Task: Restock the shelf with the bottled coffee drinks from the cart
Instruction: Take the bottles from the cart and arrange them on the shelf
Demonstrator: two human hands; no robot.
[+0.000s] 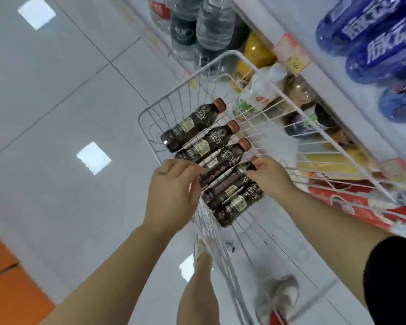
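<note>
Several dark coffee bottles with copper caps lie side by side in the white wire cart (185, 83). The farthest coffee bottle (192, 124) and the second one (206, 143) lie untouched. My right hand (271, 178) closes on the capped neck of the fourth coffee bottle (232, 178). My left hand (174, 191) reaches in from the left. Its fingers curl against the base ends of the third bottle (223, 160) and the fourth; whether it grips one is unclear. A fifth bottle (236, 202) lies nearest me.
The shelf unit (338, 73) runs along the right, close to the cart. It carries blue bottles (373, 43), clear water bottles (216, 22), an orange juice bottle (258, 50) and red packs (352, 205) lower down. My legs and shoes (279, 296) stand beneath the cart on grey tiles.
</note>
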